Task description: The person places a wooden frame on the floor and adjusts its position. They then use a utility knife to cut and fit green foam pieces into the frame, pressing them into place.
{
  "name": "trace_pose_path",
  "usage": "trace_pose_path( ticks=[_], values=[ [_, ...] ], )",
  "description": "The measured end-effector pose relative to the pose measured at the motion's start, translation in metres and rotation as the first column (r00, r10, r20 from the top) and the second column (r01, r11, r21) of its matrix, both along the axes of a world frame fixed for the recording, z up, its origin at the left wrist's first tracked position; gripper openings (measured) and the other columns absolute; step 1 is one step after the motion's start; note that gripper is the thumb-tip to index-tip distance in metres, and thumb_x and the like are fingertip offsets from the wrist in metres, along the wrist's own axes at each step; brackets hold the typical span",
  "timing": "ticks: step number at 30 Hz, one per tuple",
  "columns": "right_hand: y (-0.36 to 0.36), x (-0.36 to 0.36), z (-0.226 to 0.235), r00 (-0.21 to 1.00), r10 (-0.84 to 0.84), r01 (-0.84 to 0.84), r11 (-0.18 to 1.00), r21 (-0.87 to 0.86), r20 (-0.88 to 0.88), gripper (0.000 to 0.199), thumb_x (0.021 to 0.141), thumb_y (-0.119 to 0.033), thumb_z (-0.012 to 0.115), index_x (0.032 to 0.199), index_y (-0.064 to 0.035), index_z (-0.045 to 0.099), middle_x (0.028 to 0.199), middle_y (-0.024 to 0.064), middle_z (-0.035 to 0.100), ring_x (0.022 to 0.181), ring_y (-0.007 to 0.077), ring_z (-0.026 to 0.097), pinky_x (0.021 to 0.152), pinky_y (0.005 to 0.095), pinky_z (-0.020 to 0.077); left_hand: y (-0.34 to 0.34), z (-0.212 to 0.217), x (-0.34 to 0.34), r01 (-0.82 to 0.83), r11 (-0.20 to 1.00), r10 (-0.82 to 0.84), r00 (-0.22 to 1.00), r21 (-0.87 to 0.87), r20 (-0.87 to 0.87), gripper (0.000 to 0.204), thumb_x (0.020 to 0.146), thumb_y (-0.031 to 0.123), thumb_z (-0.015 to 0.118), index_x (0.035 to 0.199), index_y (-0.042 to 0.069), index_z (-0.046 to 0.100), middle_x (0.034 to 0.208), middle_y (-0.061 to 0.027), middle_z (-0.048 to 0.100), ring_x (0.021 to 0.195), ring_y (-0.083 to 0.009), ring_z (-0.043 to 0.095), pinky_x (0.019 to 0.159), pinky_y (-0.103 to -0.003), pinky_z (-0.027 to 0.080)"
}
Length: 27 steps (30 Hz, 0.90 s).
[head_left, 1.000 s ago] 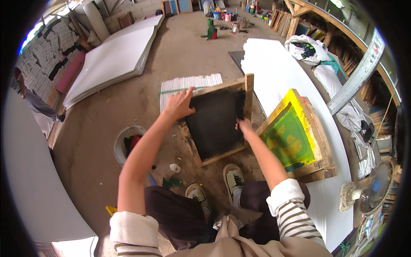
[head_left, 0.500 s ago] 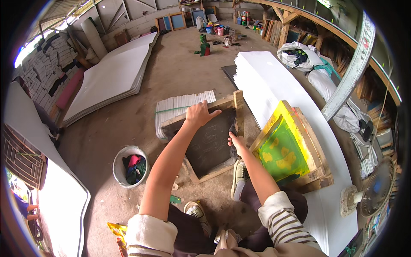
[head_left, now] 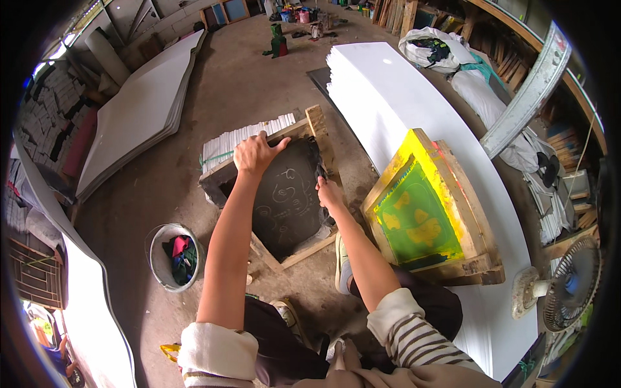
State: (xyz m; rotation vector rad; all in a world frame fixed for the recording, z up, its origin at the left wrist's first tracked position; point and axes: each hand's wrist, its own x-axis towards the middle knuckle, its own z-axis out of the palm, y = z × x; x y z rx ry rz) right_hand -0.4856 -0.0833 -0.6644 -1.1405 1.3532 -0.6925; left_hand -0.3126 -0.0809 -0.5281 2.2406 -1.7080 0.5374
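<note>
At frame centre, a wooden screen-printing frame with dark mesh lies on the floor. The left hand grips its upper rail, fingers curled over the edge. The right hand pinches a dark rag against the frame's right side, beside a yellow-green screen frame.

The dark screen lies on the floor, hemmed in on three sides. Just beside its right edge stands the yellow screen, leaning on the white sheet stack; the right hand sits in that narrow gap. Behind its far edge, under the left hand, lies a white bundle. The bucket stands near its left corner. Bare floor opens beyond the bundle and left of the bucket.
</note>
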Motion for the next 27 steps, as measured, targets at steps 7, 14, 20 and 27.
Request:
trace_pose_path(
  ticks=[7,14,20,27],
  values=[
    [0.015,-0.012,0.009,0.98,-0.032,-0.033,0.946,-0.322,-0.196,0.046,0.095,-0.04,0.034,0.077,-0.0032,0.055,0.072,0.0166,0.06,0.076,0.0355,0.06,0.069,0.0455,0.0432,-0.011,0.0,-0.007,0.0,0.997,0.001,1.0,0.074,-0.018,0.075,0.072,0.077,0.043,0.079,0.006,0.066,0.065,-0.0148,0.065,0.063,-0.03,0.066,0.055,-0.038,0.051],
    [0.118,0.003,0.015,0.988,-0.003,-0.073,0.869,-0.49,-0.152,0.033,0.095,-0.027,0.041,0.077,-0.0009,0.051,0.071,0.0253,0.057,0.071,0.0455,0.056,0.063,0.0506,0.0422,-0.025,-0.023,0.039,-0.04,0.999,0.04,0.999,0.017,0.018,0.075,0.075,0.076,0.04,0.069,0.006,0.066,0.061,-0.0163,0.063,0.061,-0.031,0.065,0.052,-0.04,0.051],
    [0.12,-0.02,0.024,0.985,0.027,-0.097,0.899,-0.427,-0.168,0.036,0.096,-0.03,0.039,0.077,-0.0021,0.05,0.061,0.0136,0.052,0.058,0.0297,0.053,0.059,0.0388,0.0415,-0.023,-0.019,0.012,0.032,0.999,-0.033,0.999,-0.029,-0.013,0.077,0.076,0.075,0.04,0.07,0.002,0.066,0.055,-0.0153,0.061,0.055,-0.029,0.064,0.05,-0.037,0.051],
    [0.114,-0.038,-0.015,0.994,-0.021,-0.04,0.843,-0.537,-0.107,0.037,0.097,-0.026,0.04,0.126,-0.0032,0.042,0.09,0.0121,0.055,0.072,0.02,0.055,0.07,0.0322,0.0463,-0.014,-0.013,-0.001,0.092,0.989,-0.093,0.996,-0.115,-0.001,0.072,0.077,0.071,0.043,0.071,0.003,0.066,0.052,-0.0125,0.059,0.05,-0.0264,0.062,0.045,-0.036,0.048]
  ],
)
